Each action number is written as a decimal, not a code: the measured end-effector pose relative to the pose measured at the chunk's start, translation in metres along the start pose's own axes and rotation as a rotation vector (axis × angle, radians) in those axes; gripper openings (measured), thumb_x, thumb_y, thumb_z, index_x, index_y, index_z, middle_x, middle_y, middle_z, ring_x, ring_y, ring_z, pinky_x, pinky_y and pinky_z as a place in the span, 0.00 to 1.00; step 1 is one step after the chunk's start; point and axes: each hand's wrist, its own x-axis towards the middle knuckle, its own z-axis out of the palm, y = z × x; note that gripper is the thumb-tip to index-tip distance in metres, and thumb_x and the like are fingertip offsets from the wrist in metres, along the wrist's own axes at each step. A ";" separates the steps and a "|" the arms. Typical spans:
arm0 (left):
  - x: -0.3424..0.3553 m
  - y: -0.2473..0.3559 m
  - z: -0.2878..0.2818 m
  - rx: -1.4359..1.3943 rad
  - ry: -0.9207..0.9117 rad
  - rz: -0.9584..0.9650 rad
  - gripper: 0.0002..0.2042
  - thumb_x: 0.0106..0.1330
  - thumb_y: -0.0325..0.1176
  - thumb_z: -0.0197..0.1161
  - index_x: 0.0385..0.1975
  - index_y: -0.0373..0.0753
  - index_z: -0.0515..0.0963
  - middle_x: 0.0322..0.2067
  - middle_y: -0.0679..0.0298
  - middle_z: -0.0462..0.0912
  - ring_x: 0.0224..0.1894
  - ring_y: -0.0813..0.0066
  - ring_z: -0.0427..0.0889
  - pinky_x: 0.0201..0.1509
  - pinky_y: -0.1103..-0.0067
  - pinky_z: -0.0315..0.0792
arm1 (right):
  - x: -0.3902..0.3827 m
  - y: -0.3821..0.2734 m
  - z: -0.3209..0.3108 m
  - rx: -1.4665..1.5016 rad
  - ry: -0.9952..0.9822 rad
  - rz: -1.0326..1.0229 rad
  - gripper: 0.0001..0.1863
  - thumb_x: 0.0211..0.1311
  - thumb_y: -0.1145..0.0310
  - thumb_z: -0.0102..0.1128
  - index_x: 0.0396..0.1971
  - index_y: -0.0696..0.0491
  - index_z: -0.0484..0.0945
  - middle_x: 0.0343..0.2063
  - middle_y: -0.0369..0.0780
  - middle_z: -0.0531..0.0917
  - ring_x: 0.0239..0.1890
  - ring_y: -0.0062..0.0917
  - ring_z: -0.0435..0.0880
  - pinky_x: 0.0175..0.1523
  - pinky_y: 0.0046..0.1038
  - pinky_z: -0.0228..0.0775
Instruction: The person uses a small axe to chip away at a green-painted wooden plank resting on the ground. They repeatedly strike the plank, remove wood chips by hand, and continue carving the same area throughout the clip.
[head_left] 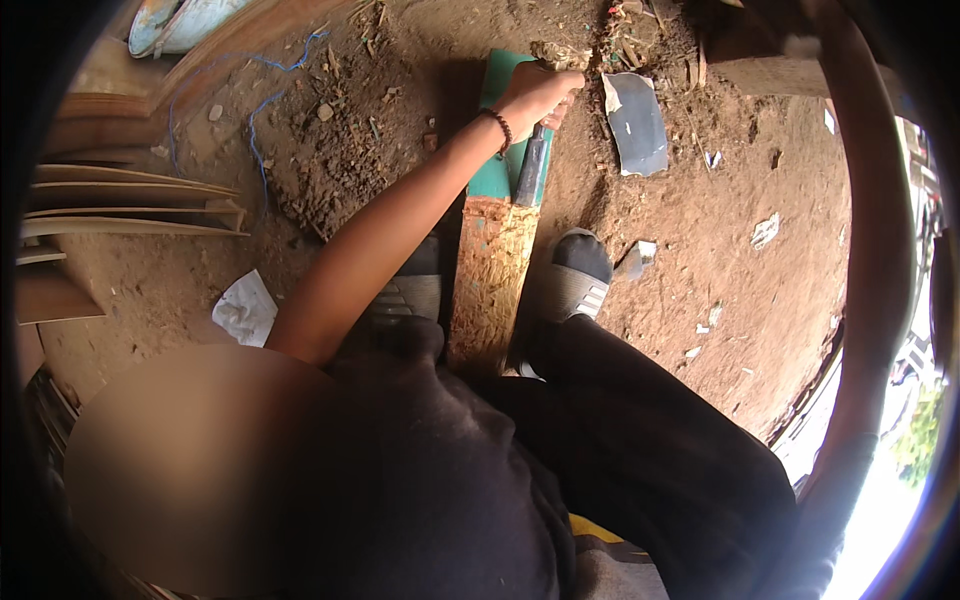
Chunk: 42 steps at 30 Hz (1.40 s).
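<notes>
Head view: left grip point(543, 90) at one board point(490, 270), two shoes point(577, 284) beside.

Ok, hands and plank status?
Left hand gripping dark tool over part-green plank. Right arm extended, hand unclear. Grey scrap beside plank, not touching it.

The left hand point(540, 88) shows mainly its back, so most of its fingers and any grip they have are hidden. The right arm point(875, 250) runs off the top edge, the right hand out of sight. The board's point(490, 270) near end disappears under dark clothing point(420, 470). The left forearm point(385, 235) partly covers one shoe point(420, 290). A blurred patch point(200, 470) obscures the lower left.
</notes>
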 end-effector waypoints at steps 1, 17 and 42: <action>-0.001 0.001 0.000 0.013 0.014 -0.004 0.16 0.60 0.31 0.63 0.15 0.41 0.64 0.15 0.70 0.67 0.14 0.84 0.62 0.14 0.82 0.54 | 0.000 0.004 0.006 0.037 0.077 -0.033 0.12 0.72 0.62 0.49 0.31 0.54 0.73 0.20 0.37 0.76 0.19 0.22 0.75 0.24 0.26 0.73; 0.009 -0.012 -0.001 -0.028 -0.021 -0.072 0.13 0.59 0.30 0.63 0.18 0.40 0.65 0.17 0.69 0.67 0.15 0.85 0.61 0.15 0.82 0.55 | 0.011 0.009 0.001 -0.010 -0.036 -0.066 0.11 0.71 0.61 0.53 0.38 0.53 0.72 0.21 0.35 0.77 0.19 0.17 0.75 0.22 0.21 0.71; -0.021 0.014 -0.004 0.232 0.173 0.303 0.19 0.58 0.31 0.60 0.06 0.42 0.63 0.08 0.73 0.63 0.10 0.86 0.57 0.13 0.81 0.49 | -0.045 0.041 0.033 0.101 -0.173 0.178 0.12 0.72 0.61 0.52 0.40 0.57 0.72 0.23 0.38 0.78 0.21 0.21 0.77 0.27 0.25 0.75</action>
